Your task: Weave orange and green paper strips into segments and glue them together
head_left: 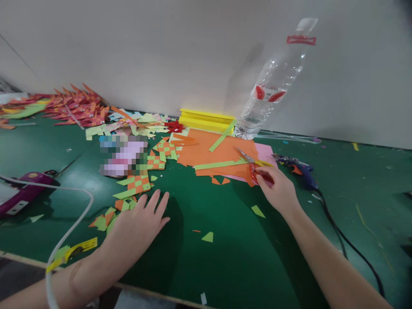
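Note:
My left hand (141,216) lies flat on the green table (225,257), fingers spread, beside a woven orange-and-green paper piece (137,184) and small paper scraps. My right hand (278,189) reaches forward and grips the red handles of a pair of scissors (254,165), whose blades point away over a stack of orange paper sheets (219,152). Light green paper strips (222,164) lie across the orange sheets.
A clear plastic bottle (273,86) stands against the white wall, next to a yellow box (206,120). A blue glue gun (298,169) with a black cord lies at right. A purple tool (25,189) and white cable sit at left. Piles of paper crafts (77,107) lie far left.

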Tool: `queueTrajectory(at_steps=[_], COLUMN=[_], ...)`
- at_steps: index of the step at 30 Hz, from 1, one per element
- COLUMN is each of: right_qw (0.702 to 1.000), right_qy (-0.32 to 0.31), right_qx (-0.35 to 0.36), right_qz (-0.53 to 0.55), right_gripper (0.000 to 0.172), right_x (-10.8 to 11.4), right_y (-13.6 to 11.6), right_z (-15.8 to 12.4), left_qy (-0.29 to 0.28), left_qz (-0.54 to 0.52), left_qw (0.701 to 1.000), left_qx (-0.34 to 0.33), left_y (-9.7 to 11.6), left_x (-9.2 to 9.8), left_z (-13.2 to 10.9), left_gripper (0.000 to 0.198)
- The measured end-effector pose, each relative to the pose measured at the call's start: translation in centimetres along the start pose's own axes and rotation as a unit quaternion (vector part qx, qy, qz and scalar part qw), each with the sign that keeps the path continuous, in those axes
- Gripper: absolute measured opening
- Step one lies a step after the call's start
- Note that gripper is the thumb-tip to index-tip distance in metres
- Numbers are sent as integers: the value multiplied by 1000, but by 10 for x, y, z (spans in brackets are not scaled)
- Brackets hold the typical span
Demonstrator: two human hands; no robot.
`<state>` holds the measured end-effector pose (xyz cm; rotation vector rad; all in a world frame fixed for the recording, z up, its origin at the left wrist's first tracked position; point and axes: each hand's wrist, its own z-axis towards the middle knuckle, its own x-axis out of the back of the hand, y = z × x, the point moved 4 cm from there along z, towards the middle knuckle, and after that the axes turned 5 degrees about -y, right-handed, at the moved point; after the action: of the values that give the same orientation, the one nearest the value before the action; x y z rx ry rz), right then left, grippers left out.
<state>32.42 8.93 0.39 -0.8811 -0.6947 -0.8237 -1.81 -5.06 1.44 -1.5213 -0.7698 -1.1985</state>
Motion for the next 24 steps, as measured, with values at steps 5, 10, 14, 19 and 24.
queueTrajectory(at_steps=[5, 10, 14, 19, 24], right_qw=[1000, 1000, 1000, 1000, 1000], right_qy=[6, 1, 1, 3, 8], right_qx=[1, -6, -3, 3, 15], right_qz=[-2, -5, -5, -13, -24], right_gripper=[18, 18, 19, 18, 18], right_x=[0, 1, 1, 2, 3], right_y=[-1, -1, 0, -1, -5], right_z=[0, 0, 0, 0, -1], left_qy=[86, 87, 47, -14, -27], left_qz=[-51, -104, -148, -192, -216], left_qw=[992, 976, 965, 963, 959], left_qx=[-76, -168, -211, -187, -183], left_y=[15, 44, 65, 81, 101], left_x=[12, 11, 5, 0, 9], left_z=[15, 39, 63, 94, 103], left_gripper=[46, 68, 75, 83, 84])
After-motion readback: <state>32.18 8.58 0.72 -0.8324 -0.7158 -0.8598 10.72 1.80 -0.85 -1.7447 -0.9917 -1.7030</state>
